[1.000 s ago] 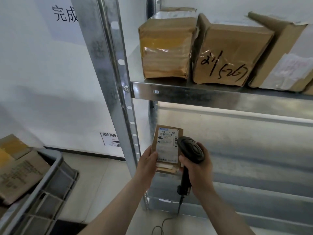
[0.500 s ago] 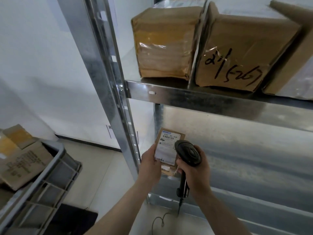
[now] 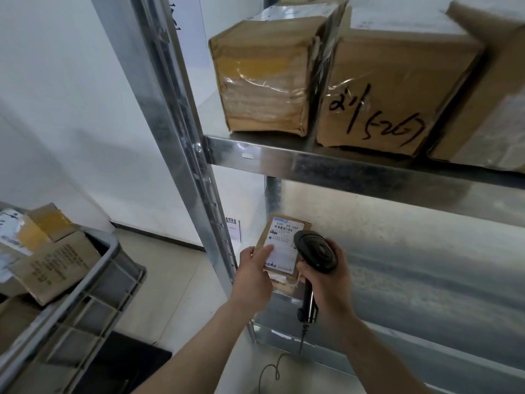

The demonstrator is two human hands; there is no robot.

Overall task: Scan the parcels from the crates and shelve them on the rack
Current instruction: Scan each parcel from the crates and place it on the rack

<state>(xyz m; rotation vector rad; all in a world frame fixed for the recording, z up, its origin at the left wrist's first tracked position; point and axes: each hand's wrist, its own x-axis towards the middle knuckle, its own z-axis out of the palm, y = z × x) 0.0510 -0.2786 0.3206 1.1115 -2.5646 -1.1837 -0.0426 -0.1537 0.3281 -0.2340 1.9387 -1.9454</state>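
Left hand (image 3: pixel 253 277) grips small brown labelled parcel (image 3: pixel 281 248) at galvanised steel rack (image 3: pixel 181 155), below upper shelf. Right hand (image 3: pixel 326 282) clamps black handheld scanner (image 3: pixel 315 251) beside it. Taped cardboard boxes (image 3: pixel 264 81) above. Grey plastic crate (image 3: pixel 93 297) left, white wall (image 3: pixel 71 109) behind.

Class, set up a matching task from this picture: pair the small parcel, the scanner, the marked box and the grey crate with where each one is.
Things:
1. small parcel
2. scanner
3. marked box
4. grey crate

Places:
A. on the upper shelf
B. in the left hand
C. lower left, holding boxes
D. in the right hand

Pairs: 1-B, 2-D, 3-A, 4-C
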